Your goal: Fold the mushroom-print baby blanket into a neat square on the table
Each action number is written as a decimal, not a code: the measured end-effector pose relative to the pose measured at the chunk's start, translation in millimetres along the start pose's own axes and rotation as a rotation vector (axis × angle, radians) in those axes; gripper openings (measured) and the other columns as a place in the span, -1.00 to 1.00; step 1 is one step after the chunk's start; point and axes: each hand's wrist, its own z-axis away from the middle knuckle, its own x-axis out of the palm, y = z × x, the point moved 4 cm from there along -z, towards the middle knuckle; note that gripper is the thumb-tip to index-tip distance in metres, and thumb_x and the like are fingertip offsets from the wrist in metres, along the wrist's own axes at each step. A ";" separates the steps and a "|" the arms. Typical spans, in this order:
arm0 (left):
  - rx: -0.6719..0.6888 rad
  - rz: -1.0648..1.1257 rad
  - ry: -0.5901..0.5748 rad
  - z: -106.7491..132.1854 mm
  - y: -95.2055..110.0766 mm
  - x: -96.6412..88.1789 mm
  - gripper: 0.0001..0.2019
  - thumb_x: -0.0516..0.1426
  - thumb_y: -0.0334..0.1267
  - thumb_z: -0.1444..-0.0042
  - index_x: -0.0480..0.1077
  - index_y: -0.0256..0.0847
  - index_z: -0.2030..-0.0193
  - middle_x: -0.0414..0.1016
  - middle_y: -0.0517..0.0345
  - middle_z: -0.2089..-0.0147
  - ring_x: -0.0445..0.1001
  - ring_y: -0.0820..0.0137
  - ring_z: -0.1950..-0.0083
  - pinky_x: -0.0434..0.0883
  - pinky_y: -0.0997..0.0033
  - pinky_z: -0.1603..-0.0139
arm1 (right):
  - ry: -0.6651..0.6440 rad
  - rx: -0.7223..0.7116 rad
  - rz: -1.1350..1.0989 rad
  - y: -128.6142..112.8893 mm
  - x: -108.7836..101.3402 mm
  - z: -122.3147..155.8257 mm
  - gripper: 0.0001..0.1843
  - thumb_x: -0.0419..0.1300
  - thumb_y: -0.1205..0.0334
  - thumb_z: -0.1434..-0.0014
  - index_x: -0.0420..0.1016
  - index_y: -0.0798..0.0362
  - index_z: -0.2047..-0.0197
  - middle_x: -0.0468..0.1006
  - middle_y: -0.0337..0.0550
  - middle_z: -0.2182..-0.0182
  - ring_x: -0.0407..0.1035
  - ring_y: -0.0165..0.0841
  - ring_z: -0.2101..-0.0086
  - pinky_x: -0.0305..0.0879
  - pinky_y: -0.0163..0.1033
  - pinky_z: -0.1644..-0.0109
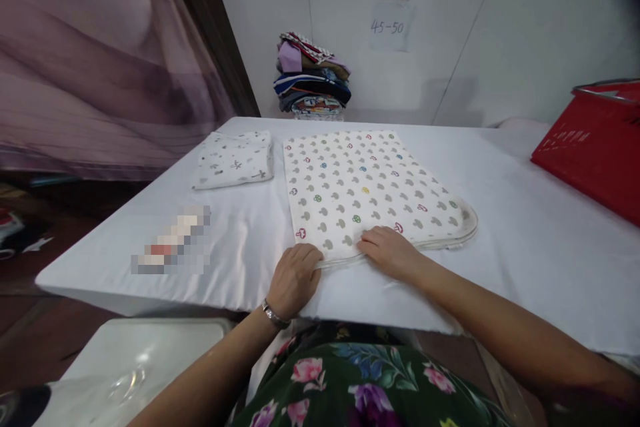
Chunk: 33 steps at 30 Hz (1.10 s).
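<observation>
A white blanket (360, 180) with a print of grey and coloured mushrooms lies folded in layers on the white-covered table. Its near right corner is rounded, and several layers show along that edge. My left hand (296, 275), with a metal band on the wrist, grips the near left corner, fingers closed over it. Further right, my right hand (389, 250) is closed on the near edge, its fingertips on top of the fabric; the thumb is mostly hidden. Left of the blanket lies a smaller folded white cloth (234, 159) with a grey leafy print.
A stack of folded clothes (314, 77) stands at the back by the wall. On the right is a red basket (595, 140). A pixelated item (173, 240) lies at the left of the table (525, 260). Below the left edge stands a white plastic bin (145, 347).
</observation>
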 end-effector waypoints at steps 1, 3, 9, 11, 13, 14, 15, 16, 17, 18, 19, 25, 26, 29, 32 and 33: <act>-0.007 0.004 -0.006 0.5 0.1 0.3 -0.84 0.02 -0.45 0.00 0.31 -0.20 0.27 0.38 0.09 0.25 0.32 0.30 0.14 0.28 0.23 0.10 | 0.002 -0.014 0.008 -3.7 1.8 -4.3 -0.78 -0.05 0.37 -0.22 0.41 0.07 0.22 0.40 -0.07 0.29 0.19 -0.31 0.26 0.08 -0.21 0.23; -0.023 0.020 0.005 2.9 -0.9 -0.8 -0.85 0.03 -0.43 -0.02 0.31 -0.19 0.25 0.39 0.09 0.22 0.32 0.31 0.12 0.29 0.24 0.09 | 0.013 -0.040 -0.003 -7.7 5.8 -9.4 -0.77 -0.07 0.36 -0.24 0.41 0.07 0.21 0.40 -0.08 0.29 0.19 -0.31 0.26 0.07 -0.22 0.24; -0.114 0.140 0.119 23.9 -16.8 -13.1 -0.74 0.09 -0.21 -0.06 0.28 -0.17 0.08 0.37 0.06 0.11 0.33 0.31 0.07 0.32 0.24 0.05 | 0.012 -0.009 -0.131 -2.7 8.7 -6.9 -0.73 -0.06 0.42 -0.18 0.42 0.05 0.18 0.41 -0.08 0.29 0.20 -0.34 0.26 0.07 -0.25 0.25; -0.161 0.192 0.115 32.1 -23.7 -15.1 -0.79 0.07 -0.22 -0.09 0.29 -0.16 0.12 0.37 0.09 0.14 0.35 0.35 0.11 0.34 0.29 0.08 | -0.024 -0.019 -0.138 -3.9 6.5 -7.2 -0.75 -0.05 0.42 -0.17 0.42 0.06 0.20 0.40 -0.09 0.30 0.20 -0.34 0.26 0.07 -0.25 0.25; -0.196 0.234 0.118 38.0 -28.2 -16.1 -0.85 0.04 -0.26 -0.11 0.30 -0.16 0.16 0.38 0.13 0.19 0.38 0.41 0.18 0.36 0.35 0.14 | -0.047 -0.033 -0.124 -7.6 4.2 -9.7 -0.77 -0.03 0.40 -0.17 0.42 0.07 0.21 0.39 -0.09 0.30 0.19 -0.34 0.28 0.05 -0.25 0.26; -0.207 0.246 0.122 39.8 -29.2 -16.3 -0.86 0.02 -0.28 -0.12 0.31 -0.16 0.17 0.38 0.14 0.20 0.38 0.43 0.21 0.36 0.37 0.16 | -0.051 -0.042 -0.114 -10.3 3.3 -11.7 -0.78 -0.03 0.39 -0.17 0.41 0.07 0.21 0.38 -0.09 0.30 0.18 -0.34 0.28 0.05 -0.25 0.26; -0.212 0.252 0.126 40.6 -29.4 -16.2 -0.86 0.01 -0.30 -0.12 0.31 -0.16 0.18 0.38 0.14 0.22 0.39 0.44 0.23 0.36 0.38 0.18 | -0.050 -0.053 -0.106 -13.5 2.7 -14.2 -0.79 -0.03 0.38 -0.18 0.41 0.08 0.20 0.38 -0.08 0.29 0.18 -0.34 0.28 0.04 -0.25 0.26; -0.212 0.253 0.125 40.5 -28.7 -15.7 -0.87 0.01 -0.31 -0.12 0.32 -0.16 0.19 0.39 0.15 0.24 0.39 0.44 0.24 0.35 0.39 0.19 | -0.046 -0.066 -0.102 -17.2 2.5 -17.1 -0.80 -0.03 0.37 -0.19 0.40 0.08 0.20 0.37 -0.08 0.29 0.17 -0.34 0.28 0.04 -0.25 0.26; -0.210 0.250 0.121 39.6 -27.5 -15.1 -0.88 0.01 -0.31 -0.12 0.32 -0.16 0.21 0.39 0.15 0.26 0.38 0.43 0.25 0.35 0.39 0.20 | -0.040 -0.079 -0.102 -21.3 2.5 -20.4 -0.80 -0.04 0.36 -0.19 0.39 0.09 0.20 0.37 -0.07 0.29 0.17 -0.33 0.27 0.04 -0.24 0.25; -0.209 0.245 0.113 38.2 -26.0 -14.3 -0.89 0.02 -0.31 -0.11 0.32 -0.16 0.23 0.39 0.16 0.29 0.38 0.43 0.27 0.34 0.38 0.21 | -0.035 -0.094 -0.105 -25.7 2.8 -24.0 -0.80 -0.04 0.36 -0.19 0.39 0.09 0.19 0.36 -0.07 0.28 0.16 -0.33 0.27 0.05 -0.24 0.24; -0.212 0.239 0.104 36.5 -24.6 -13.5 -0.91 0.03 -0.30 -0.10 0.32 -0.17 0.26 0.39 0.17 0.33 0.38 0.43 0.29 0.33 0.38 0.23 | -0.030 -0.105 -0.109 -30.2 3.4 -27.7 -0.81 -0.03 0.35 -0.19 0.38 0.09 0.19 0.36 -0.07 0.28 0.16 -0.33 0.27 0.05 -0.24 0.24; -0.282 0.238 0.105 32.0 -21.6 -11.8 -0.87 0.08 -0.18 -0.08 0.31 -0.18 0.40 0.37 0.24 0.44 0.34 0.48 0.39 0.28 0.45 0.32 | -0.016 -0.158 -0.159 -54.2 9.5 -46.5 -0.79 0.02 0.29 -0.18 0.35 0.08 0.11 0.34 -0.08 0.26 0.15 -0.31 0.24 0.07 -0.23 0.21; -0.268 0.230 0.104 32.4 -20.3 -11.5 -0.86 0.08 -0.17 -0.08 0.31 -0.18 0.40 0.37 0.24 0.44 0.34 0.47 0.38 0.28 0.45 0.31 | -0.013 -0.162 -0.177 -56.4 10.4 -48.1 -0.79 0.02 0.29 -0.19 0.35 0.08 0.11 0.34 -0.08 0.26 0.15 -0.31 0.24 0.07 -0.22 0.20; -0.212 0.158 0.098 33.9 -14.8 -9.4 -0.85 0.11 -0.15 -0.06 0.33 -0.18 0.33 0.40 0.18 0.36 0.35 0.41 0.28 0.28 0.39 0.23 | 0.009 -0.152 -0.241 -58.7 11.5 -50.4 -0.78 0.03 0.25 -0.18 0.34 0.09 0.10 0.34 -0.09 0.27 0.15 -0.32 0.24 0.09 -0.22 0.19; -0.203 0.066 0.098 33.8 -11.0 -6.6 -0.86 0.11 -0.17 -0.06 0.33 -0.18 0.29 0.39 0.14 0.31 0.34 0.36 0.21 0.27 0.34 0.17 | 0.018 -0.151 -0.250 -58.7 11.9 -51.5 -0.77 0.03 0.18 -0.19 0.34 0.09 0.12 0.34 -0.09 0.27 0.15 -0.31 0.24 0.09 -0.23 0.19; -0.208 0.042 0.092 33.4 -10.4 -5.9 -0.88 0.09 -0.19 -0.07 0.33 -0.18 0.32 0.38 0.14 0.32 0.34 0.36 0.22 0.27 0.34 0.18 | 0.015 -0.155 -0.235 -58.8 12.3 -51.9 -0.77 0.01 0.18 -0.20 0.35 0.09 0.13 0.35 -0.09 0.28 0.15 -0.32 0.25 0.08 -0.23 0.20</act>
